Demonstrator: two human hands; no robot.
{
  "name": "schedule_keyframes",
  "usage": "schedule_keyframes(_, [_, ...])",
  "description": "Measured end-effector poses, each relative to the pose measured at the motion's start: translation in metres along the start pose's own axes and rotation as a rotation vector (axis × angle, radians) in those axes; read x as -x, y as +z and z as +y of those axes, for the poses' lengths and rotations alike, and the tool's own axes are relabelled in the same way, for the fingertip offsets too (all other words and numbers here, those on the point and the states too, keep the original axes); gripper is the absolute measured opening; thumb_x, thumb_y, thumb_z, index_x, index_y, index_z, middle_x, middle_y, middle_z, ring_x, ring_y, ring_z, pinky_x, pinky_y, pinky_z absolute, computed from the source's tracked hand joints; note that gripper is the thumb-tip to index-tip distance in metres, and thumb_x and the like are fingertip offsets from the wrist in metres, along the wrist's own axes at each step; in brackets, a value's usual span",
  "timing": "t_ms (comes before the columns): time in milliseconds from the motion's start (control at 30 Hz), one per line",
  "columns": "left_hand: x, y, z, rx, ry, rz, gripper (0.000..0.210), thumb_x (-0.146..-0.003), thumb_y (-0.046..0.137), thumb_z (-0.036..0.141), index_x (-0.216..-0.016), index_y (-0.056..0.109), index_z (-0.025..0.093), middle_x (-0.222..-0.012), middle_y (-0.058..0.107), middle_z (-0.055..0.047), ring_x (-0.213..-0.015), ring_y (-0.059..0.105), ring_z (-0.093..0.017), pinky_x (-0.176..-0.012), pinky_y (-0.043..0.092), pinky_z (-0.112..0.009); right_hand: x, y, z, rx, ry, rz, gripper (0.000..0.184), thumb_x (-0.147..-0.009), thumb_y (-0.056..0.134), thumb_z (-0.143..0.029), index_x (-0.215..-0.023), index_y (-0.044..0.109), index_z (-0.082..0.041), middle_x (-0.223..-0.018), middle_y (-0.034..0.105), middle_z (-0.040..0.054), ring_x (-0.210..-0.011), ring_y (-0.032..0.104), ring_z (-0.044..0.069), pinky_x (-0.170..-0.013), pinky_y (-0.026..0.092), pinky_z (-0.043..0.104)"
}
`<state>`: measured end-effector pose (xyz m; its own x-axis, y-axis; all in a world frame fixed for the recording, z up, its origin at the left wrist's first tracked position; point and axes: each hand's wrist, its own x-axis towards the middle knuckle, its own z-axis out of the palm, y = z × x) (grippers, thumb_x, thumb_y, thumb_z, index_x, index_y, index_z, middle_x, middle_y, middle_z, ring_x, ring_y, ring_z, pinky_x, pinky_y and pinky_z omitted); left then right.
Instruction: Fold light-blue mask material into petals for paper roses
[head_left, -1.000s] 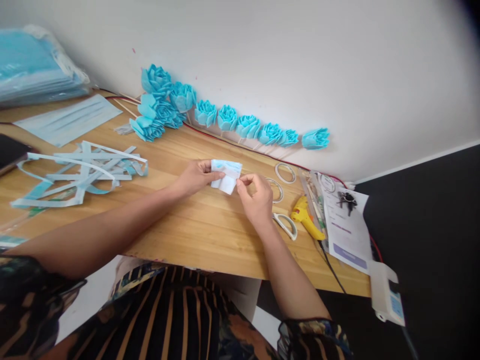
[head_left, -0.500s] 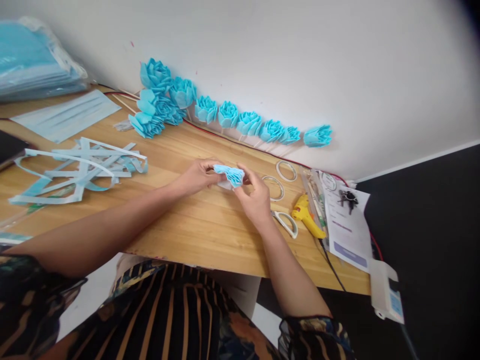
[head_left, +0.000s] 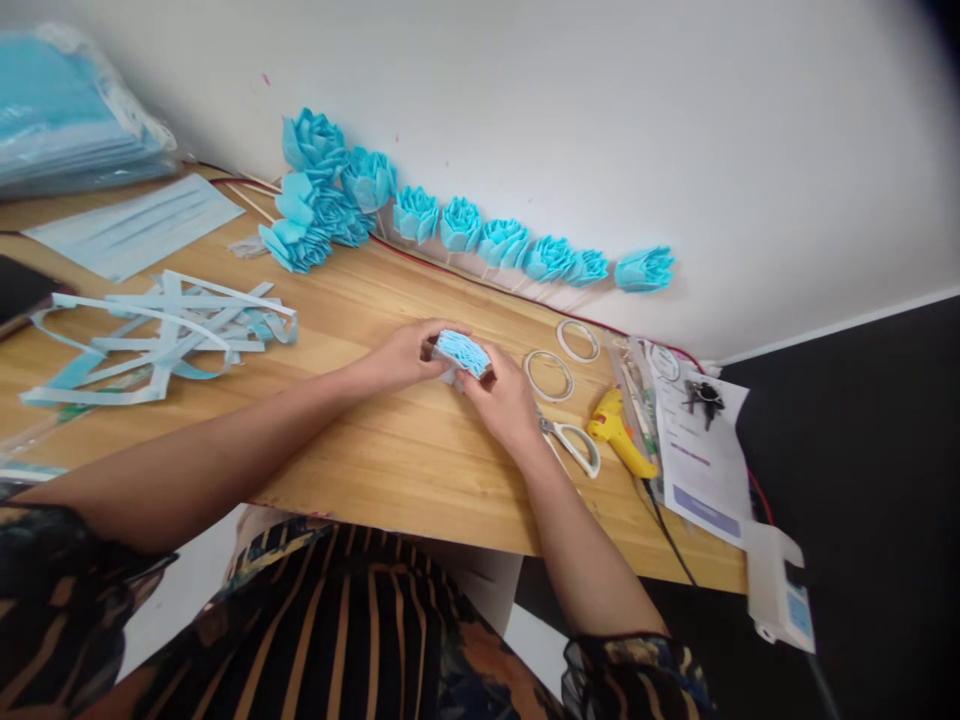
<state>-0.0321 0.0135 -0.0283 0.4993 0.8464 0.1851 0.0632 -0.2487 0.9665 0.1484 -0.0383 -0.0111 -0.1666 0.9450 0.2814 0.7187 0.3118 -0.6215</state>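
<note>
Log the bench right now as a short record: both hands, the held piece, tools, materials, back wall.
Left hand: gripping one end of the held piece
Right hand: gripping the other end
Held piece: layered blue-and-white material, blue edges up
Tools, right: scissors, partly hidden by the right wrist; yellow glue gun; two rings
Materials, left: loose strips, pleated sheet, plastic-wrapped stack
Back wall: row of blue flowers

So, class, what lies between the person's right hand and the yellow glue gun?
In the head view, scissors lie between the right hand and the yellow glue gun, with a white ring slightly farther back.
</note>
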Motion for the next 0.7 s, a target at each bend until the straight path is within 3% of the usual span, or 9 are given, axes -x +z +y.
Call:
schedule_keyframes(333, [0.0005,-0.0027,-0.0021,-0.142,0.045,-0.011,0.054,-0.071,0.06,0.011,-0.125,0.061,0.015,-0.123,0.067,-0.011,-0.101,0.066,-0.02,-0.087,0.051,-0.031,0.0021,0.0021,0.0014,0.064,-0.08,0.005,0.028,-0.084,0.059,-0.021,-0.111,0.063,-0.021,-0.103,0.07,0.0079,-0.093,0.063,0.024,-0.082,0.048,0.036])
schedule_keyframes(467, [0.0012,-0.0014,-0.0028,-0.111,0.023,-0.017,0.061,-0.071,0.061,0.013,-0.132,0.056,0.013,-0.116,0.067,-0.011,-0.093,0.066,-0.019,-0.081,0.052,-0.03,0.0024,0.0014,-0.0015,0.077,-0.052,-0.032,0.017,-0.082,0.06,-0.022,-0.098,0.065,-0.02,-0.096,0.07,0.0075,-0.089,0.063,0.024,-0.078,0.047,0.035])
schedule_keyframes(700, [0.001,0.0016,0.0056,0.087,-0.017,0.05,0.054,-0.075,0.07,0.032,-0.124,0.06,0.013,-0.111,0.069,-0.011,-0.098,0.065,-0.021,-0.085,0.051,-0.032,0.0022,0.001,-0.0017,-0.266,0.187,0.073,0.019,-0.077,0.069,-0.035,-0.092,0.065,-0.022,-0.079,0.068,-0.0004,-0.068,0.058,0.017,-0.067,0.048,0.03])
